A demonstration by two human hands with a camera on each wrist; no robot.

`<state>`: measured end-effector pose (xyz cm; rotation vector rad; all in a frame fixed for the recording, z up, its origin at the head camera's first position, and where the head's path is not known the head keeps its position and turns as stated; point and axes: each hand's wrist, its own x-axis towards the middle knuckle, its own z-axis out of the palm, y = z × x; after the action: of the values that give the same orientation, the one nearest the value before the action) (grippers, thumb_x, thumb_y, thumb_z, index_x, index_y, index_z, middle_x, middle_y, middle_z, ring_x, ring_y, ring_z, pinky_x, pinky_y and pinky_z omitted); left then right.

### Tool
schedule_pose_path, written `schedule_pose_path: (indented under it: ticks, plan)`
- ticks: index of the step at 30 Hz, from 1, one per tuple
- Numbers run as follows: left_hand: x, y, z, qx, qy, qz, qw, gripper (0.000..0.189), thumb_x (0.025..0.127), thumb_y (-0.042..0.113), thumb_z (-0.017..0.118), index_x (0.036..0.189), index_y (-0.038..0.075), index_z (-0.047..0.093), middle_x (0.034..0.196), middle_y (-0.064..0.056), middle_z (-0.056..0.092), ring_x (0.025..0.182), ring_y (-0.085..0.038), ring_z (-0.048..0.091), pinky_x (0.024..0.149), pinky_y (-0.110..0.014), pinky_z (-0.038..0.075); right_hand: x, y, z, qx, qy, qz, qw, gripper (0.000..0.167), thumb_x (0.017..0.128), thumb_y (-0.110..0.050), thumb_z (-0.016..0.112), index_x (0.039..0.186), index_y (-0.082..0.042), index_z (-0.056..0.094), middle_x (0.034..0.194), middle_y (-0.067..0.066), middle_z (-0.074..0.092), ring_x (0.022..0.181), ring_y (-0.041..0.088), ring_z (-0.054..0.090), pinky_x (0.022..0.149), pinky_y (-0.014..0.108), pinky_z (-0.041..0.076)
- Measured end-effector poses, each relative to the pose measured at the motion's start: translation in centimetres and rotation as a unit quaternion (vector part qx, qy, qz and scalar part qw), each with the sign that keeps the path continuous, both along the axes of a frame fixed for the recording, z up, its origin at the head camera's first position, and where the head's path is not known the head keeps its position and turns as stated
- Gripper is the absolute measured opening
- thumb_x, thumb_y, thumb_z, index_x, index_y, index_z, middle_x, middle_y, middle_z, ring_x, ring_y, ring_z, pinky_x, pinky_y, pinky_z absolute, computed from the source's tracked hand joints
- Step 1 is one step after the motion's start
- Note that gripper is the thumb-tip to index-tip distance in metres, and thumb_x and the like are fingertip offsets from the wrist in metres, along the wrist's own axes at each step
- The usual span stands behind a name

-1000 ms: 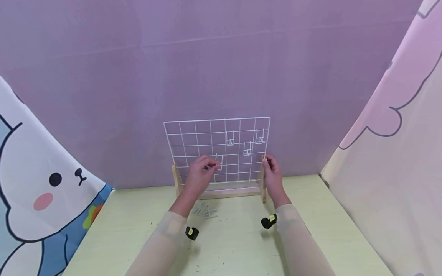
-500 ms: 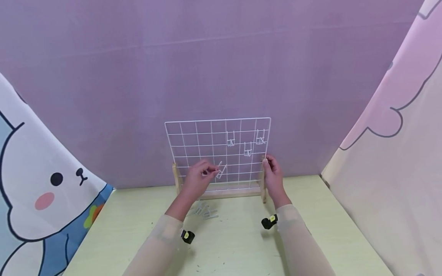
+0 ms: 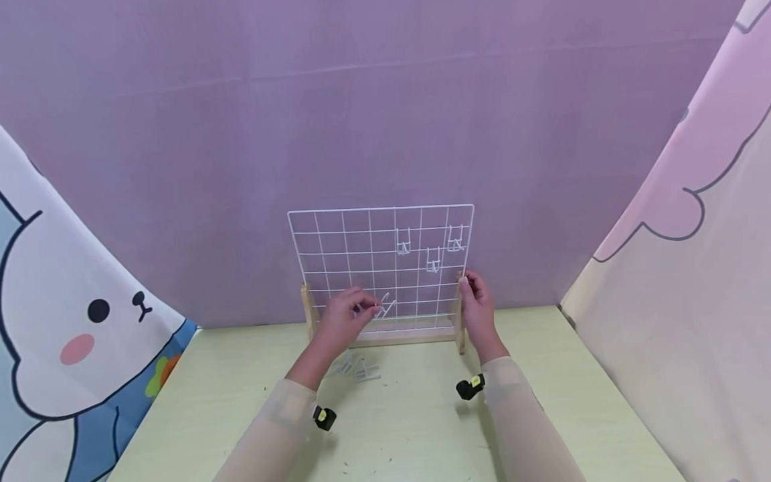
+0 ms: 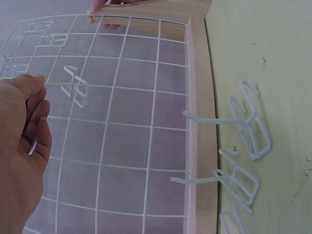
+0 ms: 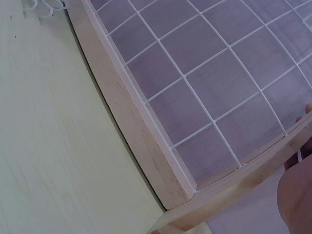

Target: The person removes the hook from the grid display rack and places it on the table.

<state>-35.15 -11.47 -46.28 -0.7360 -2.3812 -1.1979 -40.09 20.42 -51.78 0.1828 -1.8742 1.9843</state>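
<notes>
White wire hook [image 4: 73, 87] is held in front of the lower middle of the white grid panel [image 3: 381, 208]; whether any wire is touched by it cannot be told. In the head view its two parallel arms are pointed up and to the right, tilted against the upright wires. In the left wrist view its single straight prong, the long axis, is laid almost level, with one end at the fingertips and the other at a small rectangular frame set crosswise; the arms' ends are bent over towards the upper left. The wire is thin, round and glossy.

The prong is pinched between thumb and finger by the left hand [image 3: 346, 318]. The right upright [image 3: 459, 328] of the wooden stand [image 3: 402, 339] is gripped near its top by the right hand [image 3: 478, 308].

Three similar hooks [image 3: 433, 265] are hung on the panel's upper right part. Loose hooks [image 4: 242, 121] are scattered on the pale table [image 3: 421, 415], just before the stand's base.
</notes>
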Motion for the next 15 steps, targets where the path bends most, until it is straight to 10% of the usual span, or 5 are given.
schedule_pose_path:
  ticks: [15]
  plan:
    - [-0.2, -0.4, -2.0, -0.027, -0.031, 0.006, 0.9992, 0.008, 0.1, 0.011, 0.084, 0.104, 0.018, 0.084, 0.097, 0.013, 0.071, 0.088, -0.009, 0.066, 0.078, -0.029, 0.061, 0.3, 0.2, 0.3, -0.007, -0.005, 0.013, 0.9999, 0.043, 0.118, -0.033, 0.056, 0.147, -0.001, 0.057, 0.15, 0.019, 0.059, 0.139, 0.038, 0.053, 0.124, 0.051, 0.042]
